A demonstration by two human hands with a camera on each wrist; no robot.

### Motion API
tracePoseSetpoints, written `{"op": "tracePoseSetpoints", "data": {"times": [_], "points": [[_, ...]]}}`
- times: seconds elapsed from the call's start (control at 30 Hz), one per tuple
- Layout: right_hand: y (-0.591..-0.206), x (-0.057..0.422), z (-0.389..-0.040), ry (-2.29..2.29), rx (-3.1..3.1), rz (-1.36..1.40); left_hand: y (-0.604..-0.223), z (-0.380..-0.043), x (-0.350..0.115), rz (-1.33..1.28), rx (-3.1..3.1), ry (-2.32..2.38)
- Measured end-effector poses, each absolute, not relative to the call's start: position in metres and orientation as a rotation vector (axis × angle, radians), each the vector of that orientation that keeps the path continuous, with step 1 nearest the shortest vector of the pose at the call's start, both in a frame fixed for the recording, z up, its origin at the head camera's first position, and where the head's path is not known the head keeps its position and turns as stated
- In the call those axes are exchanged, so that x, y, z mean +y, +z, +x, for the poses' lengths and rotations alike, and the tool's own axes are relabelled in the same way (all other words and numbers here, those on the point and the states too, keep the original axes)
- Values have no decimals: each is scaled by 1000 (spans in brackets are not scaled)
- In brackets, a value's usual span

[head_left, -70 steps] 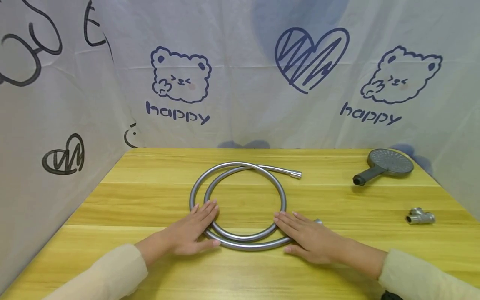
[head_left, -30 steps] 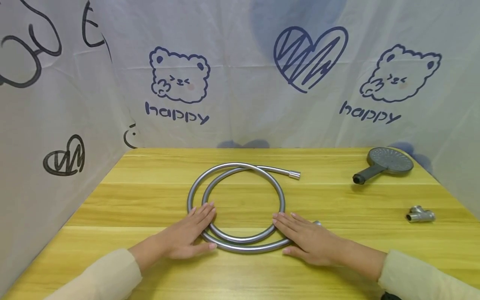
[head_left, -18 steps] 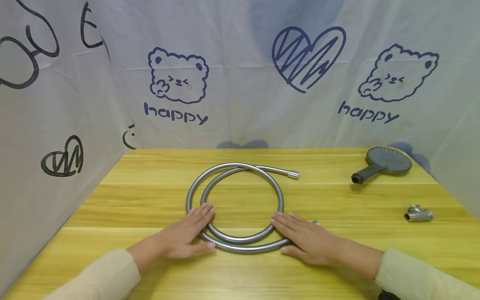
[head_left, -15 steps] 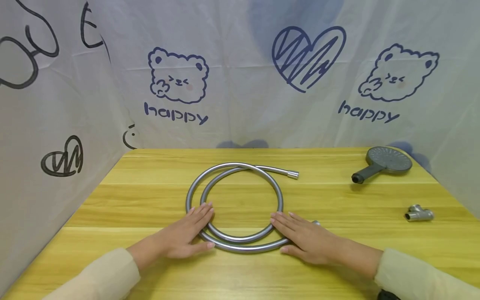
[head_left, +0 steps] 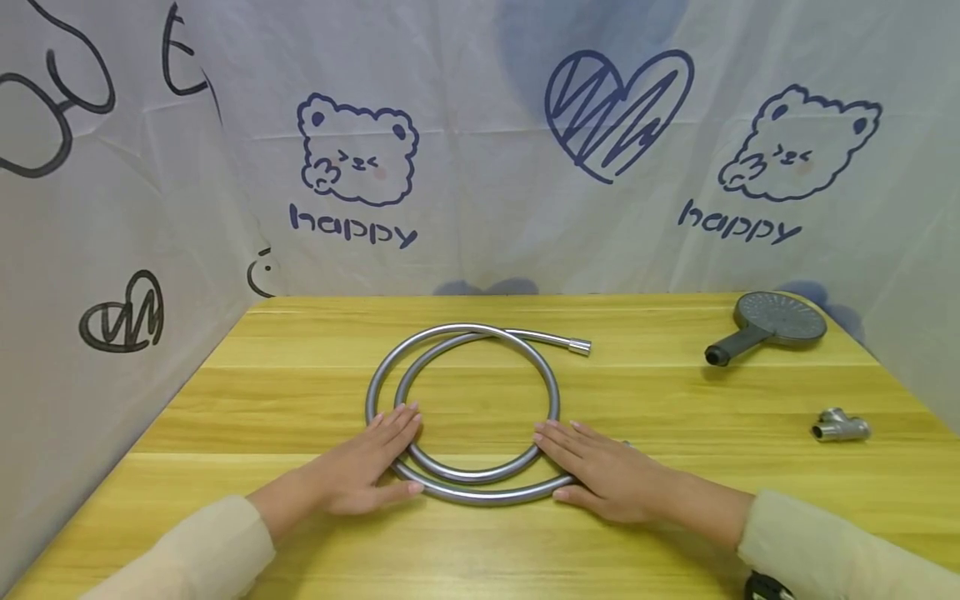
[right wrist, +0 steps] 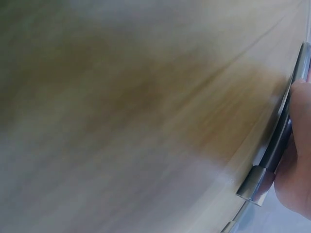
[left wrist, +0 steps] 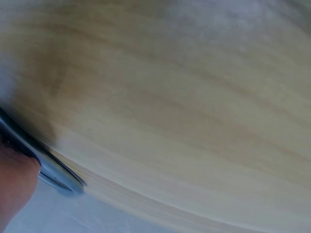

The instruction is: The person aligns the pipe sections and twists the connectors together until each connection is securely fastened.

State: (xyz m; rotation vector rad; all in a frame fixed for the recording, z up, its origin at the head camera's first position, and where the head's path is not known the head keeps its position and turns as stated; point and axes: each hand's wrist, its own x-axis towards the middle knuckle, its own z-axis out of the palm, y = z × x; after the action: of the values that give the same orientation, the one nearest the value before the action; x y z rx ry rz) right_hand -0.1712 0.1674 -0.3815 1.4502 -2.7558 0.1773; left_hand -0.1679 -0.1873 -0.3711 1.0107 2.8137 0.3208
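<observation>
Head view: a grey metallic shower hose [head_left: 487, 498] is laid in two loops on the wood-grain tabletop [head_left: 667, 383], crossed over itself at the far side. Its near-left curve is covered by the left hand [head_left: 363, 467], its near-right curve by the right hand [head_left: 607, 468]; both are rested palm-down, fingers straight, nothing gripped. The far collar [head_left: 580, 347] is left free; the near collar [head_left: 627, 444] is mostly hidden behind the right hand. Shower head [head_left: 780, 318] and tee fitting [head_left: 841, 427], both well apart at the right, are untouched. Coiling is judged done or nearly so. No join to either part is made; any such work is judged wholly left.

Left wrist view: blurred; the hose is seen at lower left against part of the left hand. Fingers are hidden, so finger pose cannot be told here.

Right wrist view: a collared hose end is shown beside the right hand, fitted to nothing visible. Finger pose cannot be confirmed from this angle.
</observation>
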Motion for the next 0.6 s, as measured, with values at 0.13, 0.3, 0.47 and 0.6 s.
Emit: {"op": "tracePoseSetpoints", "data": {"times": [0.13, 0.3, 0.47, 0.6], "points": [[-379, 166, -171, 168, -2786, 1442, -371, -168, -188, 1002, 2815, 303], [-378, 165, -170, 170, -2802, 1447, -371, -168, -187, 1008, 2822, 280], [-373, 167, -172, 164, -2812, 1446, -369, -174, -183, 1025, 2838, 281], [-367, 170, -176, 167, -2779, 1449, -363, -182, -176, 1063, 2865, 299]]}}
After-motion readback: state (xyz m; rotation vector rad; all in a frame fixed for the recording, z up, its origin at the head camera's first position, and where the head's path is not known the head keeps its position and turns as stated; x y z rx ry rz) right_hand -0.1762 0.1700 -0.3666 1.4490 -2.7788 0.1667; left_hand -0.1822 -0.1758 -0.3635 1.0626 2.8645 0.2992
